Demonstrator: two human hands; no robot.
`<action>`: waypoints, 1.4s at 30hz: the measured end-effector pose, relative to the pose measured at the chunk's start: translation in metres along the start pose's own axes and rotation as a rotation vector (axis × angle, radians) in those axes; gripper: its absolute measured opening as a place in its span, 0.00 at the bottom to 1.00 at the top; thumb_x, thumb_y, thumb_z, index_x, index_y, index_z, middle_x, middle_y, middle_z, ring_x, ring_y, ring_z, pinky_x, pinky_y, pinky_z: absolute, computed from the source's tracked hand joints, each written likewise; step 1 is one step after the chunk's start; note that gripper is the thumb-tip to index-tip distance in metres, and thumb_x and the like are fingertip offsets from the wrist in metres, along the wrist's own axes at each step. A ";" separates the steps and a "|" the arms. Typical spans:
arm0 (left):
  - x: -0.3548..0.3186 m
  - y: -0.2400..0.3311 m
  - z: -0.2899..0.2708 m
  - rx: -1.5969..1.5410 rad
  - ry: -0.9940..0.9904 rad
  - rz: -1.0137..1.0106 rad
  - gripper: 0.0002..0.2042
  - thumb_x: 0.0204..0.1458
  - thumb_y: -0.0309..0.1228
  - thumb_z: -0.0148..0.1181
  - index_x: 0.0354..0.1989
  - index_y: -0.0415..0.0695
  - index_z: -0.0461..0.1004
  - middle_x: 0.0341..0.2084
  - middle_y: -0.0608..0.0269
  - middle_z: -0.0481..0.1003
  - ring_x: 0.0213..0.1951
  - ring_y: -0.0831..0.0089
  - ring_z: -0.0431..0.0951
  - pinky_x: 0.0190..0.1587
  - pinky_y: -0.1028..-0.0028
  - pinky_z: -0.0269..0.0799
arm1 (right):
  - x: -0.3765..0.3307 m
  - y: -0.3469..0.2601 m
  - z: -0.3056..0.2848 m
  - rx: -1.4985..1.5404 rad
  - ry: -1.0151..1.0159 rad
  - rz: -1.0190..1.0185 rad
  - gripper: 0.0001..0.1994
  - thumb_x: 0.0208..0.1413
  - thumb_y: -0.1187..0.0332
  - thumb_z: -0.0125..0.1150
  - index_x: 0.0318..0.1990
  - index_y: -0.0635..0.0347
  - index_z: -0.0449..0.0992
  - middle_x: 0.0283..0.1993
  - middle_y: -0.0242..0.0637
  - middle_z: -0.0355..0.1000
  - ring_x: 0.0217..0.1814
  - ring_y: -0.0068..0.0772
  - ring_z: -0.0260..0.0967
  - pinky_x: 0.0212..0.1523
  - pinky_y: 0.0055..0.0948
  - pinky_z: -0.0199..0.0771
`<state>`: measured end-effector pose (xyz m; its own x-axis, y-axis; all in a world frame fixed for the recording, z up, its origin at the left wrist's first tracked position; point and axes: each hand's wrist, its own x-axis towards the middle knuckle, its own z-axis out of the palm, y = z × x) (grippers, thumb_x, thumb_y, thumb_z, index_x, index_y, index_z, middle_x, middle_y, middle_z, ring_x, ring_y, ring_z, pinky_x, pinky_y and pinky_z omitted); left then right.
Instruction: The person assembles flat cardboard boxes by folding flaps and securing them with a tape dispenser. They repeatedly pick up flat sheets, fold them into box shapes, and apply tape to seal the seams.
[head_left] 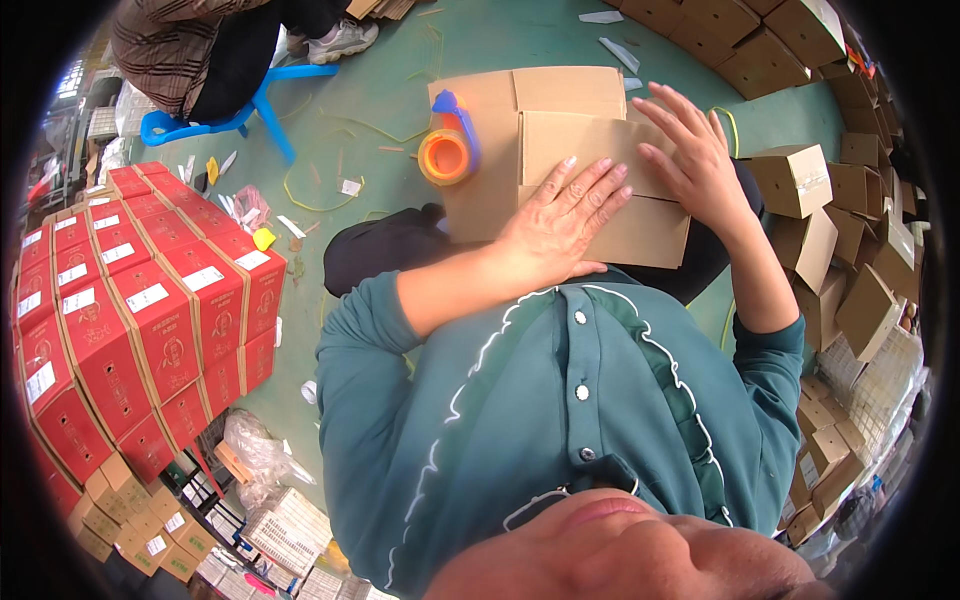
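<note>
A brown cardboard box rests on my lap with its top flaps folded down. My left hand lies flat on the near flap, fingers spread. Flat on the right flap, at the box's right edge, is my right hand, fingers apart too. Neither hand grips anything. An orange roll of tape in a blue dispenser sits on the box's left part, a short way left of my left hand.
Stacked red cartons with white labels stand at my left. Brown cardboard boxes pile up along the right and far right. Another person sits on a blue stool at the far left. Scraps litter the green floor.
</note>
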<state>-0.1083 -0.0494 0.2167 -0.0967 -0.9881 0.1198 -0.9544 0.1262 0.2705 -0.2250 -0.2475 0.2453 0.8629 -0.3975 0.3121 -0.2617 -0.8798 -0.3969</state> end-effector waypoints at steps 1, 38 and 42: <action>0.001 -0.001 0.002 0.032 0.019 0.024 0.41 0.47 0.54 0.61 0.66 0.43 0.58 0.67 0.55 0.55 0.70 0.61 0.52 0.69 0.55 0.45 | 0.006 0.007 0.009 0.001 -0.044 0.013 0.14 0.58 0.57 0.59 0.47 0.54 0.79 0.52 0.36 0.75 0.63 0.42 0.64 0.65 0.55 0.53; -0.015 -0.022 0.005 -0.109 0.141 0.131 0.20 0.52 0.32 0.54 0.55 0.44 0.72 0.57 0.64 0.71 0.60 0.70 0.68 0.62 0.62 0.60 | -0.031 -0.018 0.027 -0.079 -0.240 -0.018 0.28 0.60 0.62 0.54 0.68 0.51 0.59 0.71 0.42 0.52 0.75 0.47 0.44 0.69 0.47 0.49; -0.020 -0.054 -0.015 -0.338 0.371 0.048 0.16 0.52 0.26 0.59 0.51 0.40 0.73 0.44 0.56 0.76 0.45 0.67 0.78 0.47 0.68 0.73 | -0.029 -0.018 0.027 -0.100 -0.260 -0.022 0.28 0.61 0.63 0.53 0.68 0.51 0.58 0.72 0.41 0.51 0.76 0.47 0.42 0.69 0.47 0.48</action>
<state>-0.0505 -0.0348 0.2143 0.0271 -0.8902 0.4549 -0.8004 0.2533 0.5433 -0.2334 -0.2134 0.2201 0.9473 -0.3094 0.0828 -0.2720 -0.9137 -0.3018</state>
